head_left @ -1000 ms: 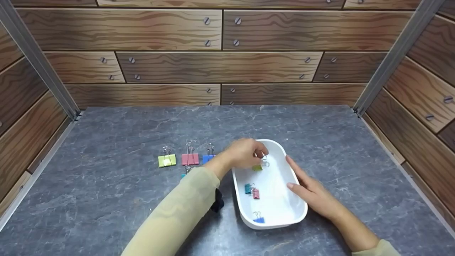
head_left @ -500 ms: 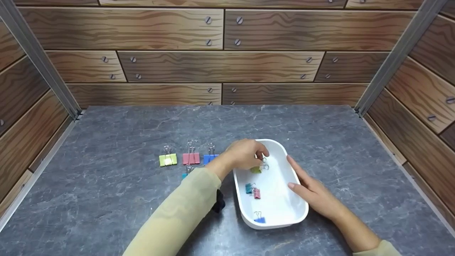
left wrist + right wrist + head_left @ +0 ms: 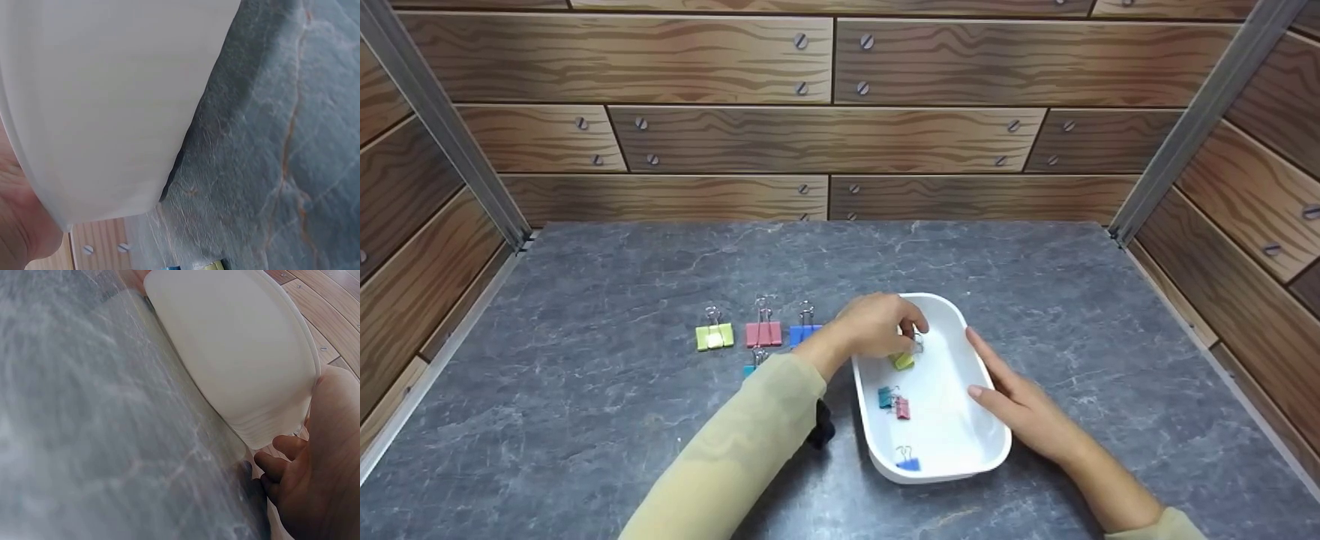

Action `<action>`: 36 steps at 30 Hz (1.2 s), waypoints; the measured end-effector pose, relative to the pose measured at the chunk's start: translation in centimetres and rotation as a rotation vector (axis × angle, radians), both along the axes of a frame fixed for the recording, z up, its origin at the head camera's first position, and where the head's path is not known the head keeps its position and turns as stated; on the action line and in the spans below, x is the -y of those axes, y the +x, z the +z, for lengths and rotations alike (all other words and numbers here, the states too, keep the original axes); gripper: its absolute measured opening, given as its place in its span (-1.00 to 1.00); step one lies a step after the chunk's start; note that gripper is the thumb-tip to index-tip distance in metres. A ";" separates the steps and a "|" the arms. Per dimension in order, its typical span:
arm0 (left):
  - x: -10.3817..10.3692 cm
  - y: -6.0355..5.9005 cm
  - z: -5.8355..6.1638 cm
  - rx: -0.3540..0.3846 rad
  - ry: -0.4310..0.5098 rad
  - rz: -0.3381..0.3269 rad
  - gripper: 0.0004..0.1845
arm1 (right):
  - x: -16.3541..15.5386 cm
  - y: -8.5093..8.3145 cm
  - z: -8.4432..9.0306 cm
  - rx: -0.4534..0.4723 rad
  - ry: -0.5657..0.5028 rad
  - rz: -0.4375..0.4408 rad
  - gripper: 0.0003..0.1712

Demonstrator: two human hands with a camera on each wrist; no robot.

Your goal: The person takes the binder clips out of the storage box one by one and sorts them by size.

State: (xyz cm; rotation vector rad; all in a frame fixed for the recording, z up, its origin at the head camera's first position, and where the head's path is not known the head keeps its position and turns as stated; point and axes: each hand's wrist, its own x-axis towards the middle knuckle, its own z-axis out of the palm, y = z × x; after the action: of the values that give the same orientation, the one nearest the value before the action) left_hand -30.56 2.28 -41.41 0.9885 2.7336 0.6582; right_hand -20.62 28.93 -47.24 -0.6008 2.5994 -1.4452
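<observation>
A white tray (image 3: 945,427) stands on the table, its long side running away from me. My left hand (image 3: 877,324) reaches over its far left rim and pinches a small yellow-green binder clip (image 3: 903,362) inside; the hand partly hides the clip. My right hand (image 3: 1027,412) grips the tray's right side, thumb over the rim and fingers along the outside. Teal (image 3: 885,397) and pink (image 3: 902,408) small binder clips lie together mid-tray, and a blue small binder clip (image 3: 909,464) lies at the near end. In the right wrist view, curled fingers (image 3: 273,464) show beside the tray wall.
Left of the tray stand larger binder clips: yellow-green (image 3: 714,337), pink (image 3: 763,334), blue (image 3: 804,334) and a teal one (image 3: 748,370), the last two partly hidden by the left arm. Wood-patterned walls (image 3: 720,60) enclose the grey marbled table (image 3: 585,397).
The yellow-green clip has shifted and turned slightly under my left fingers. My right hand and the tray hold their place; the view itself has moved a little.
</observation>
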 end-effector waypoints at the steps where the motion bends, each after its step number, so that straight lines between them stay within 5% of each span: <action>1: 0.0 0.0 0.0 0.005 0.007 0.002 -0.71 | 0.0 0.0 0.0 0.001 0.003 -0.002 -0.16; 10: 0.4 0.1 -0.1 0.046 0.096 -0.008 -0.77 | 0.1 0.2 0.0 0.013 0.009 -0.012 -0.16; 22: 1.6 0.8 0.6 0.246 0.473 0.002 -0.80 | 0.0 0.2 -0.1 -0.012 0.016 -0.016 -0.16; 36: 8.3 2.9 4.7 0.165 0.653 0.072 -0.77 | -0.2 0.1 -0.1 -0.025 0.014 -0.019 -0.16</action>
State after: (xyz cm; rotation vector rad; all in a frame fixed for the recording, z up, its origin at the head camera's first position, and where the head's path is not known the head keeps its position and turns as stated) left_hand -27.66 -6.03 -36.74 0.8829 2.4479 1.6279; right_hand -20.54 29.08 -47.30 -0.5976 2.6390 -1.4326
